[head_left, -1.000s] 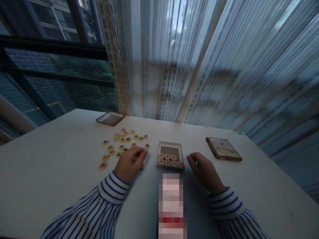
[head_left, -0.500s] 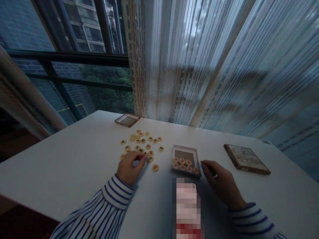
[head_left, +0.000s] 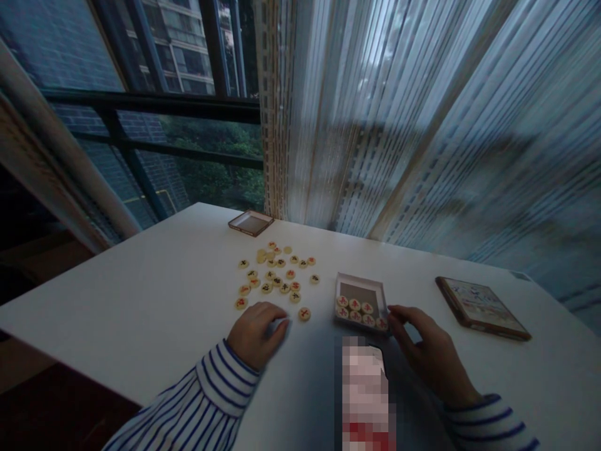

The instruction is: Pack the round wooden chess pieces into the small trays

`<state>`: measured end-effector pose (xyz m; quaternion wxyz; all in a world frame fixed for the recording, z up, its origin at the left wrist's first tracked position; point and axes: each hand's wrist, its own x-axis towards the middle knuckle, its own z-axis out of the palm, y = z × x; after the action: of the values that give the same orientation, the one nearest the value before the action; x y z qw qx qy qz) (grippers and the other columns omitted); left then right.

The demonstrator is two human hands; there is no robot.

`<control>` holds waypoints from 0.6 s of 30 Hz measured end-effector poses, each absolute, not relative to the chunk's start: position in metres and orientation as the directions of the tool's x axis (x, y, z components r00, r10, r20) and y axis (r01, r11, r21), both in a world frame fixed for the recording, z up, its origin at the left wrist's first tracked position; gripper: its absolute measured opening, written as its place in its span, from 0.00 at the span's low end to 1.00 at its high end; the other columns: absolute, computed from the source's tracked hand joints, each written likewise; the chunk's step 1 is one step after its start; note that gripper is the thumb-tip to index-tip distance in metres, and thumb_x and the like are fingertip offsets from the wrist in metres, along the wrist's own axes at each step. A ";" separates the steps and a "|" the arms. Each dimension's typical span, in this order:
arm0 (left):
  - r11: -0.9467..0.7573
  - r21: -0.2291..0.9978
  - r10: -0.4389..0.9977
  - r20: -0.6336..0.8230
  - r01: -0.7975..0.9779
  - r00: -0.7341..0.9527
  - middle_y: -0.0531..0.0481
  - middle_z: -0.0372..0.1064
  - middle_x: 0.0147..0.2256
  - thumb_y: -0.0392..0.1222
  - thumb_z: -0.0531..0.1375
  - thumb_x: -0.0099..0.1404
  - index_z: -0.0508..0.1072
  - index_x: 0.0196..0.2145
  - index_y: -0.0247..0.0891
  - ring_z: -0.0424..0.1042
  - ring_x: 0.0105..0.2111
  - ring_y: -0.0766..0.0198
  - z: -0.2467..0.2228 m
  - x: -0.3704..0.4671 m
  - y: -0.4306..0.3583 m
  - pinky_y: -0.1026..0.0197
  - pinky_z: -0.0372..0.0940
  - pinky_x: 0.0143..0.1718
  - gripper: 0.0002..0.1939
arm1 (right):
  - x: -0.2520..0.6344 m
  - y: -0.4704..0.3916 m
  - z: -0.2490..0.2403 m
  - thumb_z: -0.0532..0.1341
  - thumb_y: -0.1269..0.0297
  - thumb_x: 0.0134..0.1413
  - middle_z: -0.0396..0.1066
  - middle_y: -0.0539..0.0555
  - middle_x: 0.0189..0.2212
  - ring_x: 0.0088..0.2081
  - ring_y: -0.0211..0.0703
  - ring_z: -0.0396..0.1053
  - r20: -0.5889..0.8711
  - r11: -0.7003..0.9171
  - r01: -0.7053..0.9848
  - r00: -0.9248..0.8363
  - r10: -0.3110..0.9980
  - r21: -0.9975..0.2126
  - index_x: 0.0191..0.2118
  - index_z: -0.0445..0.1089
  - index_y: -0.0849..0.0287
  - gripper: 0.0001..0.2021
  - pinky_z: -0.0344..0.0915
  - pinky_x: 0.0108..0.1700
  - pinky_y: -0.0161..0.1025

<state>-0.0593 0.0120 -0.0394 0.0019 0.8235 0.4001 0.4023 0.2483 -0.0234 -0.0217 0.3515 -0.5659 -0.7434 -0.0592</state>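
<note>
My left hand rests low over the table, fingers curved with a gap to the thumb, and nothing shows between them. Just right of its fingertips lies a xiangqi piece with a red character. Beyond the hand, several more round xiangqi pieces are scattered, with red or black characters; a few show blank faces. My right hand has its thumb and index fingertips closed together at the right edge of a shallow open box. Inside that box, red-character pieces lie in two rows along its near side.
A second shallow tray sits at the table's far edge. On the right lies a flat brown-edged box with a printed top. A phone with a pixelated screen is near me on the white table. Curtains hang behind.
My left hand has drawn back toward me from the scattered pieces, uncovering some of them. My right hand stays at the box's edge. The whole view has shifted slightly.
</note>
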 end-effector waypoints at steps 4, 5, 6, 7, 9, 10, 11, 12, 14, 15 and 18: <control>-0.702 0.323 0.661 0.626 0.635 0.413 0.47 0.72 0.27 0.37 0.54 0.59 0.70 0.27 0.37 0.72 0.29 0.62 -0.042 -0.060 0.008 0.59 0.68 0.31 0.06 | 0.248 -0.025 -0.023 0.51 0.58 0.58 0.73 0.58 0.32 0.32 0.45 0.70 0.605 0.367 0.899 -0.158 0.780 -0.238 0.41 0.67 0.61 0.13 0.69 0.33 0.43; -0.706 0.321 0.659 0.624 0.632 0.420 0.46 0.72 0.28 0.37 0.54 0.59 0.70 0.27 0.37 0.72 0.29 0.62 -0.043 -0.060 0.008 0.59 0.68 0.31 0.06 | 0.248 -0.025 -0.023 0.51 0.58 0.58 0.73 0.58 0.32 0.32 0.45 0.70 0.604 0.371 0.901 -0.171 0.778 -0.222 0.41 0.67 0.61 0.13 0.69 0.33 0.43; -0.708 0.318 0.656 0.625 0.630 0.422 0.46 0.73 0.28 0.37 0.54 0.59 0.70 0.27 0.37 0.72 0.29 0.62 -0.044 -0.059 0.007 0.59 0.68 0.31 0.06 | 0.248 -0.025 -0.023 0.51 0.58 0.59 0.73 0.58 0.31 0.32 0.45 0.70 0.604 0.378 0.903 -0.187 0.775 -0.205 0.41 0.67 0.61 0.13 0.69 0.33 0.43; -0.710 0.317 0.654 0.628 0.629 0.422 0.46 0.73 0.28 0.36 0.54 0.59 0.70 0.27 0.37 0.72 0.29 0.62 -0.045 -0.059 0.007 0.58 0.69 0.31 0.06 | 0.248 -0.025 -0.023 0.51 0.59 0.59 0.73 0.57 0.31 0.32 0.45 0.70 0.604 0.385 0.903 -0.203 0.771 -0.188 0.41 0.67 0.61 0.13 0.69 0.33 0.43; -0.718 0.314 0.645 0.636 0.622 0.423 0.45 0.73 0.29 0.36 0.54 0.59 0.70 0.27 0.36 0.72 0.29 0.61 -0.045 -0.059 0.006 0.58 0.69 0.31 0.05 | 0.247 -0.024 -0.023 0.52 0.59 0.59 0.73 0.57 0.31 0.31 0.44 0.70 0.606 0.401 0.902 -0.231 0.761 -0.159 0.42 0.66 0.61 0.13 0.68 0.33 0.43; -0.720 0.313 0.643 0.638 0.620 0.424 0.45 0.73 0.29 0.35 0.54 0.59 0.70 0.28 0.36 0.72 0.29 0.61 -0.045 -0.058 0.006 0.58 0.69 0.31 0.05 | 0.246 -0.024 -0.023 0.52 0.60 0.59 0.73 0.57 0.31 0.31 0.44 0.70 0.609 0.410 0.901 -0.246 0.754 -0.144 0.42 0.66 0.61 0.12 0.68 0.33 0.42; -0.720 0.314 0.643 0.638 0.619 0.424 0.45 0.73 0.29 0.35 0.54 0.59 0.70 0.28 0.36 0.72 0.29 0.61 -0.045 -0.058 0.006 0.58 0.69 0.31 0.05 | 0.245 -0.024 -0.022 0.52 0.60 0.59 0.73 0.57 0.30 0.31 0.44 0.70 0.613 0.422 0.897 -0.262 0.746 -0.130 0.41 0.66 0.61 0.12 0.68 0.33 0.42; -0.720 0.315 0.643 0.638 0.619 0.423 0.45 0.73 0.29 0.35 0.54 0.59 0.70 0.28 0.35 0.72 0.29 0.61 -0.045 -0.058 0.005 0.58 0.69 0.31 0.05 | 0.245 -0.023 -0.022 0.52 0.60 0.59 0.73 0.56 0.30 0.31 0.44 0.70 0.617 0.433 0.893 -0.275 0.737 -0.119 0.41 0.66 0.61 0.12 0.67 0.32 0.41; -0.715 0.317 0.648 0.636 0.624 0.419 0.44 0.73 0.29 0.34 0.54 0.59 0.70 0.28 0.35 0.72 0.29 0.60 -0.045 -0.058 0.005 0.57 0.69 0.31 0.06 | 0.244 -0.023 -0.021 0.52 0.61 0.59 0.74 0.56 0.30 0.31 0.43 0.70 0.624 0.452 0.886 -0.298 0.723 -0.100 0.41 0.66 0.61 0.11 0.67 0.31 0.41; -0.712 0.319 0.651 0.633 0.626 0.418 0.44 0.73 0.29 0.34 0.54 0.59 0.70 0.28 0.35 0.72 0.30 0.60 -0.045 -0.058 0.005 0.57 0.69 0.31 0.06 | 0.243 -0.023 -0.021 0.52 0.61 0.59 0.74 0.56 0.29 0.31 0.43 0.70 0.624 0.456 0.885 -0.305 0.719 -0.093 0.41 0.66 0.61 0.11 0.66 0.31 0.41; -0.708 0.322 0.658 0.623 0.628 0.422 0.44 0.73 0.29 0.35 0.54 0.58 0.71 0.28 0.35 0.72 0.29 0.60 -0.045 -0.057 0.005 0.57 0.69 0.31 0.06 | 0.242 -0.023 -0.020 0.52 0.61 0.59 0.73 0.56 0.30 0.31 0.44 0.70 0.626 0.469 0.880 -0.321 0.710 -0.080 0.41 0.66 0.60 0.10 0.66 0.32 0.41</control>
<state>-0.0573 0.0050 -0.0447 0.0196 0.8431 0.3813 0.3786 0.2416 -0.0233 -0.0201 0.3050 -0.4963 -0.8008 -0.1390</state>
